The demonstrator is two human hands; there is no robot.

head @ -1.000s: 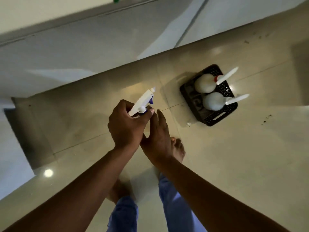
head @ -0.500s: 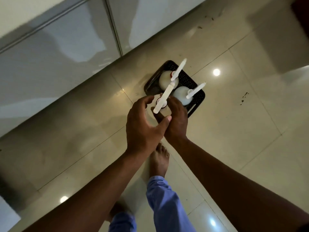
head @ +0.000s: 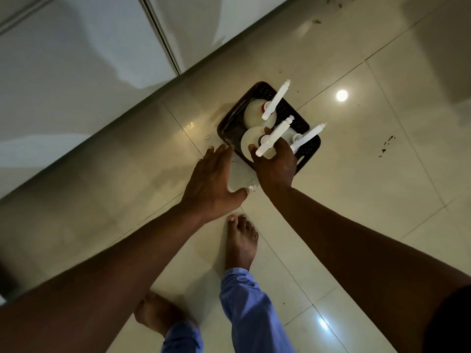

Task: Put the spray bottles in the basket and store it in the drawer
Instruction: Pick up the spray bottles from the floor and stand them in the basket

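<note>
A black perforated basket [head: 309, 146] stands on the tiled floor and holds three white spray bottles upright. The far bottle [head: 254, 114] has a red collar, the right one [head: 307, 137] is partly hidden, and the near bottle [head: 251, 142] has a blue collar. My right hand [head: 276, 166] grips the near bottle around its shoulder, at the basket's near corner. My left hand [head: 212, 186] hovers just left of the basket, fingers spread, holding nothing.
Glossy white cabinet fronts [head: 89, 59] run along the floor's far-left side. My bare feet [head: 240, 244] and blue trouser legs are right below the hands. Dark specks [head: 386, 145] mark the tiles to the right of the basket.
Both hands carried the third bottle over to the basket. My left hand has let go and opened; my right hand has lowered the bottle into the basket's near corner.
</note>
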